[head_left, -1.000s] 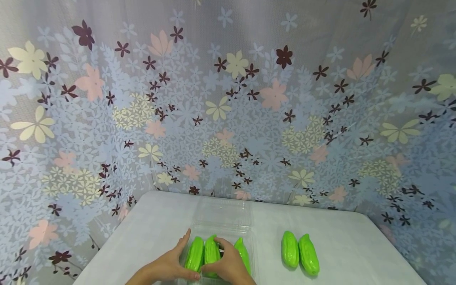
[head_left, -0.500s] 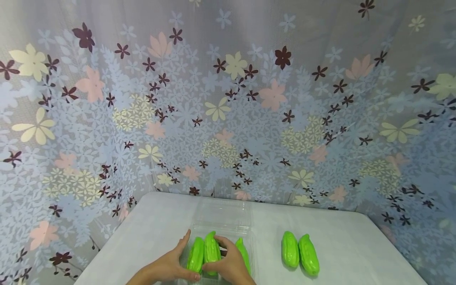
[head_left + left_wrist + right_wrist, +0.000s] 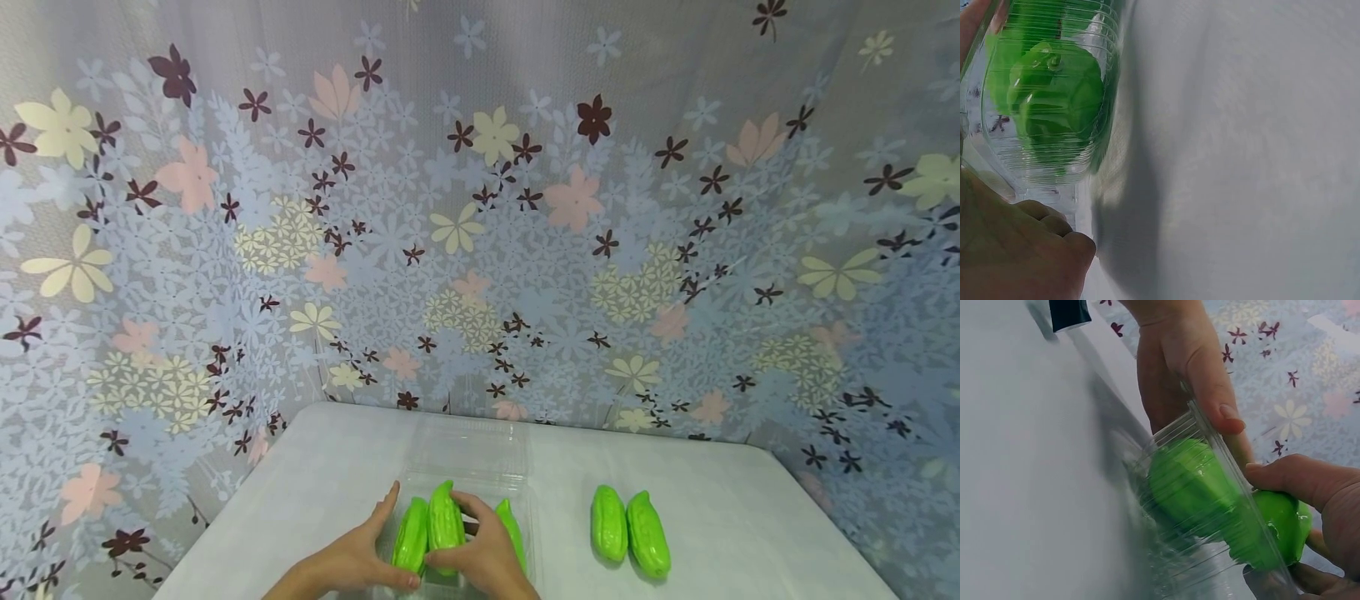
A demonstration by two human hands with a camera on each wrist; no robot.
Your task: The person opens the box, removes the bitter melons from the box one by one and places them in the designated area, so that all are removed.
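A clear plastic clamshell container [image 3: 534,533] stands on the table with its lid [image 3: 468,450] folded back. My left hand [image 3: 360,554] holds its left front corner, thumb along the front rim, other fingers at the outer side. My right hand [image 3: 487,546] grips a bright green, ridged toy gourd [image 3: 446,525] between thumb and fingers, partly above the rim, as the right wrist view shows. Left of it, another green gourd [image 3: 410,537] lies inside the container. A third gourd [image 3: 511,533] is at the right, partly hidden by my right hand.
Two more green gourds [image 3: 609,523] [image 3: 648,535] lie side by side on the white table [image 3: 720,517] to the right. Behind the table hangs a flower-patterned curtain [image 3: 480,250]. A dark object [image 3: 1069,314] shows at the top of the right wrist view.
The gourd in my right hand has risen slightly, its tip farther up and left than before. My left hand stays at the container's corner. The other gourds have hardly shifted.
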